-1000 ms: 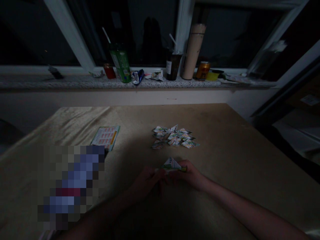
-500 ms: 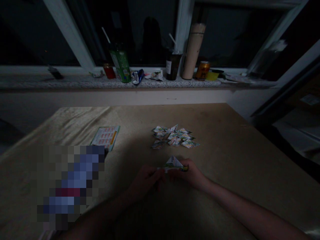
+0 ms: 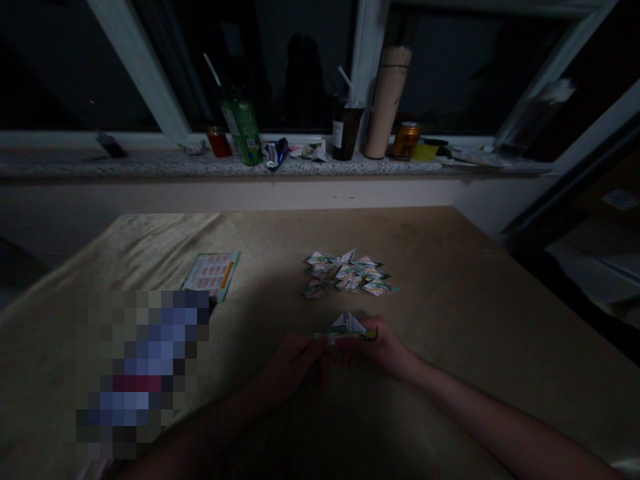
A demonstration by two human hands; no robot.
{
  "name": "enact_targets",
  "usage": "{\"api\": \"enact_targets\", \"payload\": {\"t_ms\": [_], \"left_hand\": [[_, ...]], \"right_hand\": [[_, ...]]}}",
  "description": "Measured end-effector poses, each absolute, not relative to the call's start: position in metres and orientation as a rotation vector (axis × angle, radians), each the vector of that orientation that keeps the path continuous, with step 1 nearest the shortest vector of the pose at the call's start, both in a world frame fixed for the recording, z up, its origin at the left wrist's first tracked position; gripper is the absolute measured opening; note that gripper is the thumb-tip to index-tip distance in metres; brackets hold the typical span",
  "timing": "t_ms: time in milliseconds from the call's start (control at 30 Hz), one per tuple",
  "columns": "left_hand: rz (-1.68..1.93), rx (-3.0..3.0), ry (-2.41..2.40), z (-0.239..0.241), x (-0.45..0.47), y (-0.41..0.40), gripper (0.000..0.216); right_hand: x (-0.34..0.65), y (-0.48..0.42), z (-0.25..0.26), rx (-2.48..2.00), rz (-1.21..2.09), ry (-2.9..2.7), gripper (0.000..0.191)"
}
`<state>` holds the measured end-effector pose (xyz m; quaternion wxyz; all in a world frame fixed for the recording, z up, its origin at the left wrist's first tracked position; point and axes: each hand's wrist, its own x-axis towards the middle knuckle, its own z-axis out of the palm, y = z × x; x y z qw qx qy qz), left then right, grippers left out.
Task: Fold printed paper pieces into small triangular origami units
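Note:
Between my two hands is a folded piece of printed paper point(image 3: 349, 324), with a pointed top and a flat strip along its lower edge. My left hand point(image 3: 299, 353) pinches its left end. On the other end, my right hand point(image 3: 381, 343) is closed, with the fingers bent around the strip. Just beyond my hands, several folded paper pieces point(image 3: 350, 273) of similar print lie grouped in rows on the table point(image 3: 440, 287). The dim light hides the undersides of my fingers.
A printed card or booklet point(image 3: 213, 273) lies to the left, beside a blurred-out blue item point(image 3: 160, 347). Along the windowsill point(image 3: 300, 167) stand a green bottle point(image 3: 245, 130), a dark cup with a straw point(image 3: 347, 133), a tall flask point(image 3: 387, 103) and an orange can point(image 3: 406, 141).
Both hands keep their hold on the folded paper and have barely moved. The paper tilts very slightly. The grouped pieces stay where they were.

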<state>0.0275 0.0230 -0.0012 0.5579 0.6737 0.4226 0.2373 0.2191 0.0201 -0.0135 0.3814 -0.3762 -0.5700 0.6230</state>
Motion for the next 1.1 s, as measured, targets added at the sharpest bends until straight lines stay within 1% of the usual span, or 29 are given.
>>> {"api": "enact_targets", "payload": {"t_ms": [167,367,433,500,567,700,933,1100], "left_hand": [[0.599,1.616,0.914,0.0003,0.0267,0.0212,0.059],[0.624,1.606,0.916,-0.0086,0.0218,0.0238,0.071],[0.602,1.656,0.890,-0.0084,0.0225,0.0254,0.066],[0.520,1.712,0.967,-0.0060,0.0247,0.0261,0.052],[0.478,1.748,1.038,-0.0030,0.0273,0.0259,0.044],[0.526,1.744,0.968,-0.0003,0.0298,0.0243,0.046],[0.573,1.611,1.082,-0.0049,0.0291,0.0231,0.044],[0.533,1.580,1.129,-0.0046,0.0287,0.0250,0.043]], "right_hand": [[0.2162,0.0192,-0.0117,-0.956,1.570,-1.471,0.030],[0.2167,0.0207,-0.0123,-0.974,1.567,-1.416,0.030],[0.2171,0.0208,-0.0140,-0.992,1.554,-1.423,0.031],[0.2170,0.0203,-0.0154,-1.000,1.551,-1.453,0.032],[0.2165,0.0194,-0.0162,-0.986,1.571,-1.486,0.033],[0.2148,0.0184,-0.0166,-0.968,1.548,-1.556,0.033],[0.2162,0.0216,-0.0186,-1.146,1.325,-1.575,0.038],[0.2185,0.0195,-0.0161,-1.119,1.373,-1.571,0.039]]}}
